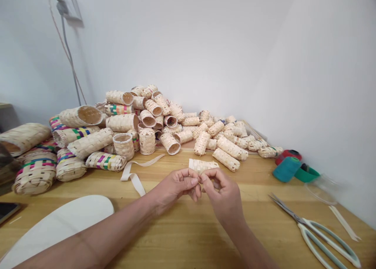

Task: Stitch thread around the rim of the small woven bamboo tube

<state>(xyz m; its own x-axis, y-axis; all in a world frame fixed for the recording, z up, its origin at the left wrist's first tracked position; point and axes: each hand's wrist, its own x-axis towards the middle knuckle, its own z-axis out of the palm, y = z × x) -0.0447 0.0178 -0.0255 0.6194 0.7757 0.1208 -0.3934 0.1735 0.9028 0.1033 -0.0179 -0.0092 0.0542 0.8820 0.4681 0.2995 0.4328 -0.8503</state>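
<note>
My left hand (179,186) and my right hand (221,192) meet over the middle of the wooden table (182,237). Both are closed in a pinch, thumb against forefinger, with the fingertips nearly touching. Whatever lies between the fingertips is too small to make out. Just behind the hands a small woven tube (202,165) lies on its side, its lower edge partly hidden by the fingers. A pale flat ribbon (127,171) lies folded on the table beyond my left forearm.
Woven tubes (122,122) are piled along the wall, some with coloured bands. Scissors (302,222) lie slightly open at the right, near a teal thread spool (286,169). A white oval board (67,222) is under my left forearm; a phone (7,211) lies at the left edge.
</note>
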